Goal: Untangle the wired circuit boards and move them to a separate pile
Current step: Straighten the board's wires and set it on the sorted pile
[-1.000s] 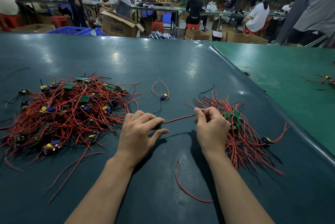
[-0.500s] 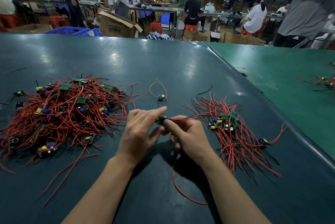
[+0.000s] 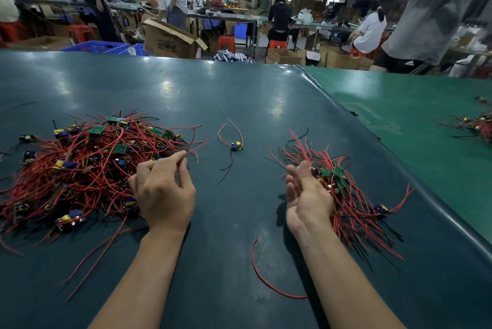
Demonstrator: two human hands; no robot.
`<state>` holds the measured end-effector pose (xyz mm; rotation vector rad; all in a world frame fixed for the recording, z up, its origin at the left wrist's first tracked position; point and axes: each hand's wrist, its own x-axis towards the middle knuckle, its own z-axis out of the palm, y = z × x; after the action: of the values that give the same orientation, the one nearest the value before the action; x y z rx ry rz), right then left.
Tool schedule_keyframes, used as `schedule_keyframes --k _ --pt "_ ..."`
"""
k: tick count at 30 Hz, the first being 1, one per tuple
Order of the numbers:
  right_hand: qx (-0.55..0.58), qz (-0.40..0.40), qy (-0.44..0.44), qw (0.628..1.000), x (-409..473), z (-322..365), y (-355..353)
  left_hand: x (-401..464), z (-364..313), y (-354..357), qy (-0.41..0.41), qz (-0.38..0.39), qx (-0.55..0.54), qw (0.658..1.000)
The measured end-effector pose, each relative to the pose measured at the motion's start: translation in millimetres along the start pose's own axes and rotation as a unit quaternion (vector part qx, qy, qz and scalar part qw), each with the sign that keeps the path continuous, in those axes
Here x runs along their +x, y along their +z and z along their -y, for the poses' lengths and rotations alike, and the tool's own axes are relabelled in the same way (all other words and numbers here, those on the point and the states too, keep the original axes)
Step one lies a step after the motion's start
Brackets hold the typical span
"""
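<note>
Dark green table under everything, with a lighter green table butting against it on the right. Large tangled pile of red-wired circuit boards on the left, its left edge cut off by the frame and the lower boards buried beneath wire, so no telling how many. Left hand at that pile's right edge, back of the hand to the camera, fingers curled with forefinger and thumb drawn together near a red wire tip; whether anything is actually pinched there cannot be made out, the fingertips being blurred and turned away. Right hand palm-up and edge-on against the left side of the smaller pile, fingers straight and relaxed, gripping nothing visible; fingertips smeared by motion, and the boards just behind them partly hidden. Single wired board lying alone between the two piles, touching neither, with a red loop above and a black lead below. Loose red wire curving on the table between the forearms, one end running under the right forearm. Another tangle on the lighter table, cut off at the right edge. Cardboard box and blurred people beyond the far edge.
</note>
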<state>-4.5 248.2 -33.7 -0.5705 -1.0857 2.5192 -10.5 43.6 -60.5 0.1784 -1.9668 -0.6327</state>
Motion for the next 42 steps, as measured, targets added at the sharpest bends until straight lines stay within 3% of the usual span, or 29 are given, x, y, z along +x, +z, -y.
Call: schedule_keyframes --k 3,7,11,15,19,23,27,29,33,38,42 --pt "-0.024 0.052 0.041 0.997 -2.1 -5.0 0.0 -2.1 -0.8 0.3 -0.026 0.027 0.025 0.999" --pt "-0.162 0.102 -0.038 0.981 -3.3 -15.0 0.0 -5.1 -1.0 0.7 -0.006 0.067 0.081 0.994" --pt "-0.343 0.116 -0.193 0.912 1.0 -21.8 -6.9 -6.7 -4.2 2.2 0.010 0.130 0.145 0.981" --pt "-0.452 0.153 -0.220 0.851 3.8 -25.2 -12.5 -5.3 -1.8 3.4 -0.056 0.233 0.226 0.944" --pt "-0.467 0.152 -0.205 0.846 6.3 -25.8 -10.8 -1.0 0.4 0.5 -0.022 0.293 0.278 0.914" --pt "-0.468 0.143 -0.206 0.847 7.5 -23.1 -9.5 30.5 8.7 -8.7 0.047 0.375 0.233 0.896" --pt "-0.466 0.150 -0.206 0.847 5.2 -21.8 -11.7 78.0 21.9 -20.9 0.118 0.275 0.268 0.916" --pt "-0.472 0.153 -0.205 0.843 4.5 -21.4 -12.0 98.2 32.1 -25.3 0.088 0.260 0.317 0.908" --pt "-0.495 0.156 -0.214 0.828 2.4 -21.8 -10.3 117.7 55.1 -30.4 -0.057 0.311 0.348 0.883" --pt "-0.499 0.156 -0.220 0.824 -0.3 -22.8 -9.4 123.4 55.0 -35.5 -0.083 0.380 0.252 0.886" --pt "-0.501 0.157 -0.219 0.822 -2.2 -22.6 -9.5 126.6 59.2 -47.5 -0.117 0.360 0.178 0.908"
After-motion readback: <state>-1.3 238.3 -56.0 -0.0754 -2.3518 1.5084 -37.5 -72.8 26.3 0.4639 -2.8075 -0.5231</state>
